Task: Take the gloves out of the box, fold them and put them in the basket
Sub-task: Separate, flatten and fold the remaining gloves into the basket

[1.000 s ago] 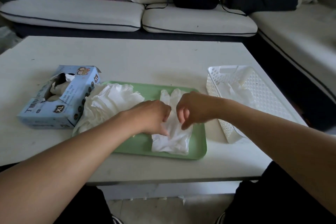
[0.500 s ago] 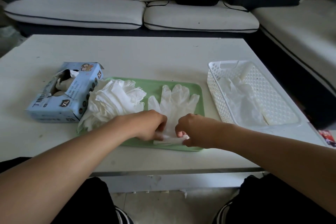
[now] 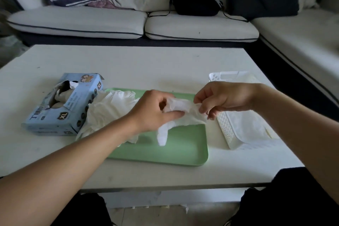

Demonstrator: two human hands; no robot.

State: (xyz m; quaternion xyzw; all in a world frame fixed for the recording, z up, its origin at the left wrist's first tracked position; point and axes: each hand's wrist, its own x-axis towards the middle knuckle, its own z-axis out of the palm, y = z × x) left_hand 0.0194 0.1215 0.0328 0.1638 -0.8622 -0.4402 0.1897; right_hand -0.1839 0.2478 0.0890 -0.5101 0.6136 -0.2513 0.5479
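Observation:
A white glove (image 3: 183, 113) hangs bunched between my two hands above the green tray (image 3: 183, 152), one finger of it drooping onto the tray. My left hand (image 3: 156, 112) pinches its left end and my right hand (image 3: 223, 99) pinches its right end. A loose heap of white gloves (image 3: 110, 112) lies on the tray's left part. The blue glove box (image 3: 64, 104), marked XL, lies on the table at the left with its top torn open. The white perforated basket (image 3: 227, 130) stands at the right with pale gloves inside.
The white table (image 3: 146, 64) stretches back to a white sofa (image 3: 110, 24) holding a striped cushion, a black backpack (image 3: 194, 0) and a dark cushion. My dark-clothed knees sit under the table's near edge.
Both hands gripped the flat glove's near edge on the tray, then lifted it. The glove is now off the tray and crumpled between them, shifted toward the basket.

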